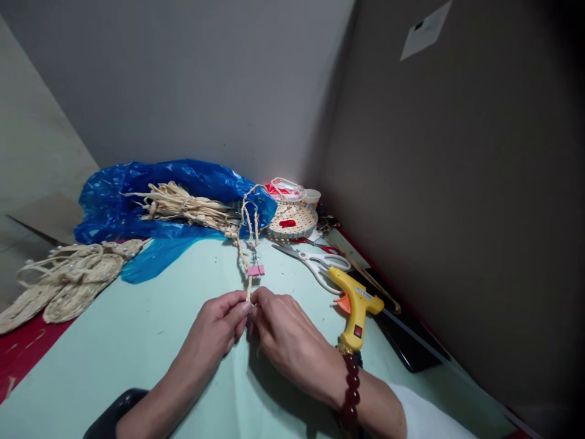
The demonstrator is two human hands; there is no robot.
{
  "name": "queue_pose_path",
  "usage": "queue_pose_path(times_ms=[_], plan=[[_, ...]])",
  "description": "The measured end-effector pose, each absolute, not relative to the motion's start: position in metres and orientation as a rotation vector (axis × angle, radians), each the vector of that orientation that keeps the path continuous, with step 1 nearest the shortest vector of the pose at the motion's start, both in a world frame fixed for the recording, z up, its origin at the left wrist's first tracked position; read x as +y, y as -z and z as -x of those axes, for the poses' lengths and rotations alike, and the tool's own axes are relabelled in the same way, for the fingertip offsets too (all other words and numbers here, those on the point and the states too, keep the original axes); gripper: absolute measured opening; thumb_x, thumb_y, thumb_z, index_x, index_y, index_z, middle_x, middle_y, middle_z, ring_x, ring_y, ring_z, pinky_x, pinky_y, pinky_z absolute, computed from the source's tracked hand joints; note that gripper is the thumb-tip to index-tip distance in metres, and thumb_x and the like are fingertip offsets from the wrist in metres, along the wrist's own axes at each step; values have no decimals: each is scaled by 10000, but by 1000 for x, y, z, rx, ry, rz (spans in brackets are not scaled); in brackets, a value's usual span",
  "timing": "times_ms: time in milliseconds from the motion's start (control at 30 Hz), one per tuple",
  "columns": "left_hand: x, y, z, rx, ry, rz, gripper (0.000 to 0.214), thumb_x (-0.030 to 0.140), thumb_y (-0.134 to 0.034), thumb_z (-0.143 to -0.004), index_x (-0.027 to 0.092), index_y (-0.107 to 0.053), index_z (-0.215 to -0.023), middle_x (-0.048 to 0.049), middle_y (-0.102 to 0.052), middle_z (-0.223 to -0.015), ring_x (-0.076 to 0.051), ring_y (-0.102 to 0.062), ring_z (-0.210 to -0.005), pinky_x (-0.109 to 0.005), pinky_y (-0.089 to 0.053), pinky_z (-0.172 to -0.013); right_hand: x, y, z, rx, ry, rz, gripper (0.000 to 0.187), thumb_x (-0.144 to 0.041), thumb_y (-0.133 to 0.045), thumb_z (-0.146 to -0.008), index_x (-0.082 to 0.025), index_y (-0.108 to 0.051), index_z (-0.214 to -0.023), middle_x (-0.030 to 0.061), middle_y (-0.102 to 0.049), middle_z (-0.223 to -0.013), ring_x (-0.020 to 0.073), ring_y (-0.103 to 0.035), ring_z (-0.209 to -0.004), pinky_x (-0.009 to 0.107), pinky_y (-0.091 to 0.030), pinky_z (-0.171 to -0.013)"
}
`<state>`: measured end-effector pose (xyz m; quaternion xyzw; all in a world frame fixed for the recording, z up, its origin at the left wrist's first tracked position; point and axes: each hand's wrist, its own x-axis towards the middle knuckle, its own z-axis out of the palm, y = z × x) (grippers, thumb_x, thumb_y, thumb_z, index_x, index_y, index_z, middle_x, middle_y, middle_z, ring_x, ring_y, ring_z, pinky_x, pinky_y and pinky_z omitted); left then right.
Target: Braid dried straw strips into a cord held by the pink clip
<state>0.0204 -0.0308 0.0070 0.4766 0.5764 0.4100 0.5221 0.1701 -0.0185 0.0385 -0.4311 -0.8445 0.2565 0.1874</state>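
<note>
My left hand (225, 317) pinches the near end of a thin pale straw cord (249, 286), thumb and fingers pressed together. Right beside it, my right hand (283, 326) is closed at the same spot, its fingertips meeting the left ones. A pink binder clip (256, 270) grips the cord just beyond my fingers. Past the clip, the twisted cord runs away from me in loops toward a blue plastic bag. The very end of the cord is hidden between my fingers.
A bundle of dried straw strips (183, 206) lies on the blue plastic bag (109, 201). Woven straw sandals (85, 280) rest at the left. On the right are white-handled scissors (320, 268), a yellow glue gun (359, 311), a dark flat object (406, 344) and a woven basket (299, 228).
</note>
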Motion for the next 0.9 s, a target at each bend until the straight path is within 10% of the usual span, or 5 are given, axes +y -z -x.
queue_pose_path(times_ms=[400,633,900], plan=[[-38,-11,-27,1444,-1038,-874,202,326,-652,-671,164,-589,-568,110,-259,-399,-56,-172,-409,-208,-95,-427,-34,-26,-159,-2731,32,1204,181,-76,-521,-765,-162,-464,-914,52,-606,-684,210,-585,-569,301,-269,-478],[-40,-21,-23,1288,-1063,-675,217,323,-664,-719,128,-726,-790,-47,-700,-704,-94,-510,-541,-179,-252,-444,-44,-7,-145,-2542,361,875,216,-18,-428,-761,-84,-514,-948,92,-621,-699,236,-590,-547,315,-382,-415],[-39,-18,-15,1265,-1057,-683,255,375,-728,-710,140,-709,-805,-11,-641,-656,-52,-421,-463,-165,-242,-420,-40,-16,-154,-2517,112,741,183,-216,-450,-881,-124,-606,-857,81,-648,-709,219,-590,-610,315,-388,-504]])
